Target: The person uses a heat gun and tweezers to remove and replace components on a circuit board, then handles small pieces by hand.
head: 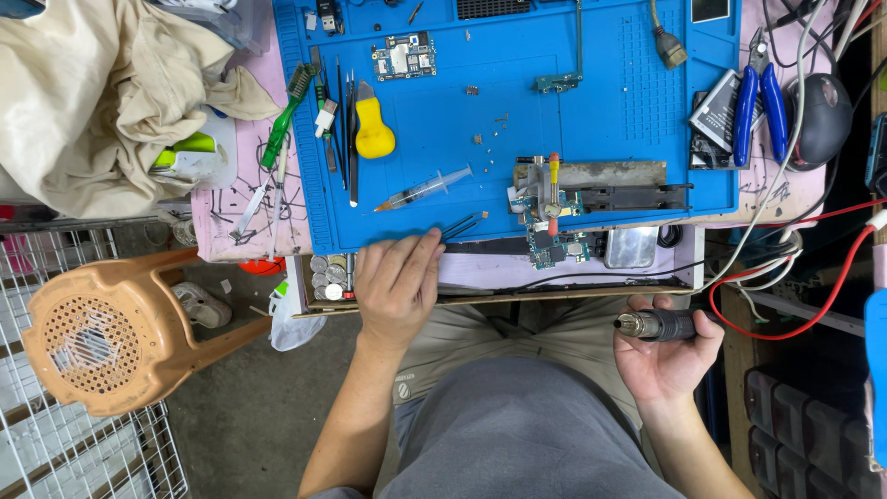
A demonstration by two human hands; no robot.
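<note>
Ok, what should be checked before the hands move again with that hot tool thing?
1. Right hand grips the hot-air tool firmly: ok.
2. Nozzle points away from the left hand: cannot tell.
3. Circuit board sits clamped in the holder on the blue mat: ok.
4. Tweezers lie by the left fingertips: ok.
5. Syringe lies apart from the board: ok.
6. Red cable hangs clear of the nozzle: cannot tell.
</note>
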